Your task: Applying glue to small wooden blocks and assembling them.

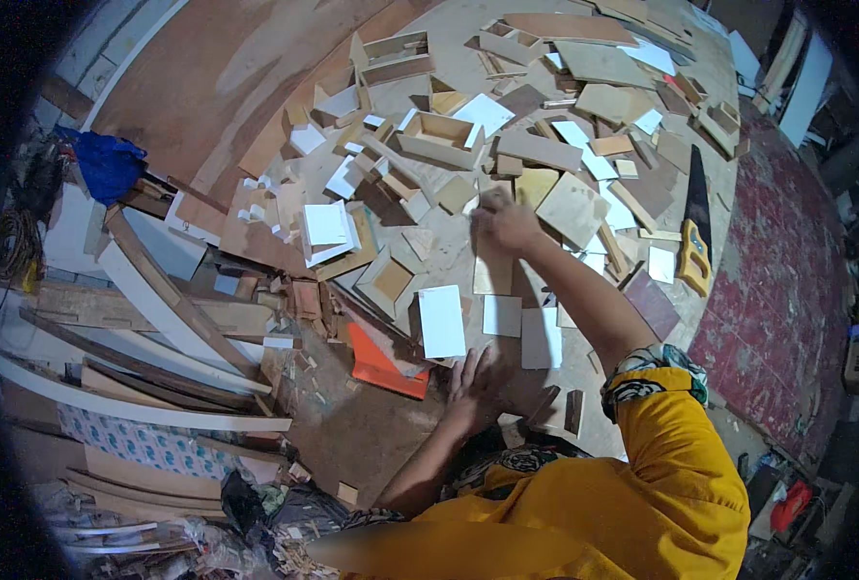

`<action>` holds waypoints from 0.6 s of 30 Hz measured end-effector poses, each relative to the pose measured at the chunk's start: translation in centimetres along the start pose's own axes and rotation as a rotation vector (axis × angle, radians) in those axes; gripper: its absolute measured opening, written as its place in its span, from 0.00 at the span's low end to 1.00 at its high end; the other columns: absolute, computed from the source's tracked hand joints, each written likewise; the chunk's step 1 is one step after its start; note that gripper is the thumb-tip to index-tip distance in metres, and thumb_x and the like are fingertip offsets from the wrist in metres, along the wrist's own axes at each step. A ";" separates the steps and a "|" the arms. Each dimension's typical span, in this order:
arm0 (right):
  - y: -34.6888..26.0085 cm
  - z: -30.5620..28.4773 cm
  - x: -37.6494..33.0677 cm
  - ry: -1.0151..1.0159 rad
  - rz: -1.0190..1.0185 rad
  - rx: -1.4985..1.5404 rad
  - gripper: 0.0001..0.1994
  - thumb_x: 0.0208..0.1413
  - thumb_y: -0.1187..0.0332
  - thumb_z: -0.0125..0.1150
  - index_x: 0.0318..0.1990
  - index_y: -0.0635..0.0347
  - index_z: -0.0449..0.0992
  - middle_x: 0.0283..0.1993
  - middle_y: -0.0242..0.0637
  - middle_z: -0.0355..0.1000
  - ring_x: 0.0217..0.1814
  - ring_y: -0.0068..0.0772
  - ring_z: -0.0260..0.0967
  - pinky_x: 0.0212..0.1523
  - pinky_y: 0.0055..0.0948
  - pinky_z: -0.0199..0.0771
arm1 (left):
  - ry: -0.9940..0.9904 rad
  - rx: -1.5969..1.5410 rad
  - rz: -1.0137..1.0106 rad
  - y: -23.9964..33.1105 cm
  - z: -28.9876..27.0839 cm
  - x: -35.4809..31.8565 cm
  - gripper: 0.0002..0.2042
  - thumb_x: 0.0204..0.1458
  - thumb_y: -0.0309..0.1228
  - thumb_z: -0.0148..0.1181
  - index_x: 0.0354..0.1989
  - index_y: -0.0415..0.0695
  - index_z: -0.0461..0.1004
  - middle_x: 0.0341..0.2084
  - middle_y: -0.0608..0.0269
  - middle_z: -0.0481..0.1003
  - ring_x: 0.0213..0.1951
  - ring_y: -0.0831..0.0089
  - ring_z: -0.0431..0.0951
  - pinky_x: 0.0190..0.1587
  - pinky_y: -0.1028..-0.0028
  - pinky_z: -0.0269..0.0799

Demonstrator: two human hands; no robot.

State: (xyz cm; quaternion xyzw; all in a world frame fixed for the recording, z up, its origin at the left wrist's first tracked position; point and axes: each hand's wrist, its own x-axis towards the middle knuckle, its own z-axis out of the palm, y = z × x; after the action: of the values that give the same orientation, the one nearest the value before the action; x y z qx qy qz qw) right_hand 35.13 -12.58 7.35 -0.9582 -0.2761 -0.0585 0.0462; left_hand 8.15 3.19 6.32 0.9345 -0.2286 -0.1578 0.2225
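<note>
My right hand (507,224) reaches far forward over the pile of wood offcuts, its fingers curled on a small light plywood piece (493,274) that lies under it; whether it grips it I cannot tell. My left hand (470,382) rests flat on the work surface close to my body, fingers spread, holding nothing. Just ahead of it lie a white rectangular panel (441,321) and an orange plastic piece (381,365). Two more white panels (502,315) (542,338) lie between my hands.
Small open wooden boxes (439,138) (387,280) and many plywood scraps cover the surface. A hand saw with a yellow handle (695,227) lies at the right. A red patterned rug (777,290) is beyond it. Long boards (149,319) and a blue cloth (106,162) are at the left.
</note>
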 end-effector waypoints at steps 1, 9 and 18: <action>0.0 -0.4 0.2 -0.077 0.140 0.017 0.18 0.48 0.63 0.48 0.49 0.37 0.69 0.57 0.32 0.57 0.63 0.44 0.47 0.58 0.58 0.43 | 0.002 0.001 -0.010 -0.1 0.1 -0.2 0.33 0.43 0.48 0.54 0.60 0.60 0.52 0.63 0.57 0.37 0.64 0.53 0.33 0.61 0.52 0.30; -0.7 5.1 3.4 -0.178 0.167 0.179 0.09 0.38 0.57 0.57 0.26 0.49 0.76 0.36 0.34 0.68 0.50 0.41 0.59 0.46 0.50 0.58 | 0.128 0.166 0.098 -0.4 2.0 0.4 0.30 0.45 0.48 0.50 0.58 0.51 0.56 0.61 0.48 0.45 0.61 0.45 0.40 0.58 0.49 0.38; -9.6 2.9 3.5 0.231 0.276 0.277 0.17 0.35 0.57 0.62 0.36 0.51 0.72 0.32 0.42 0.69 0.37 0.45 0.67 0.38 0.39 0.68 | 0.027 0.113 -0.015 -0.8 3.4 -0.2 0.28 0.49 0.50 0.41 0.61 0.62 0.50 0.62 0.51 0.41 0.62 0.46 0.41 0.60 0.48 0.33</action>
State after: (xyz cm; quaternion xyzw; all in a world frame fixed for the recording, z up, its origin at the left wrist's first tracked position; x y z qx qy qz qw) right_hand 33.22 -2.25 5.47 -0.9584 -0.1404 -0.1227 0.2162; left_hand 6.90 2.78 3.13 0.9493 -0.2272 -0.1336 0.1711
